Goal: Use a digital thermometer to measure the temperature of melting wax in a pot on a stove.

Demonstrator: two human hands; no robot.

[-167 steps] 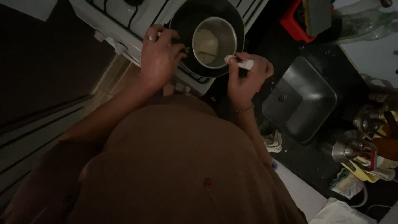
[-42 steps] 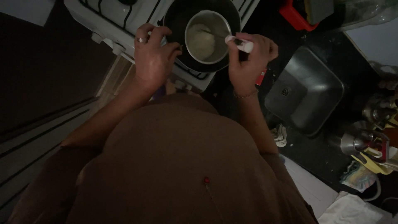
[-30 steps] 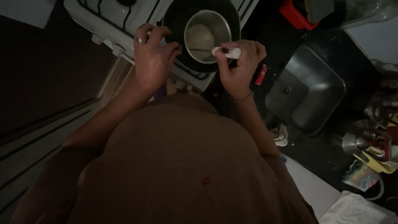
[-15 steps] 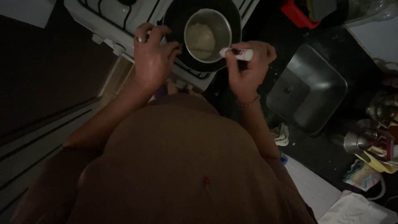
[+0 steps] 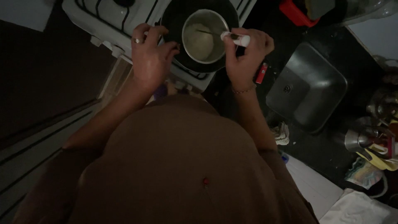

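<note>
- A brown garment [image 5: 178,166], soft and matte, is filling the nearest part of the view; one small red dot is showing on it.
- Two bare forearms are reaching away from it toward a white stove [image 5: 124,20] with black grate bars.
- The left hand [image 5: 150,58] is resting at the near left edge of the dark pan [image 5: 174,16], its fingers curled narrowly toward the pan's rim; one ring is sitting on one finger. Whether the fingers are actually pinching anything I cannot tell.
- The right hand [image 5: 244,52] is closing its fingers around the white handle [image 5: 237,38] of one utensil, whose thin dark shaft is reaching into the pot. One thin bracelet is lying around this wrist.
- One round metal pot [image 5: 204,35] is standing inside the wider dark pan on the stove, between the two hands. Its steel wall is looking smooth and dully shiny, and pale, creamy contents are covering its bottom.
- One small red lighter [image 5: 261,73] is lying on the dark counter just beside the right wrist.
- One square steel sink [image 5: 309,87] with rounded corners is sitting to the right, well apart from the pot, its drain showing in the middle.
- Metal cups and a yellow cloth [image 5: 381,159] are crowding the right edge, too dim to count.
</note>
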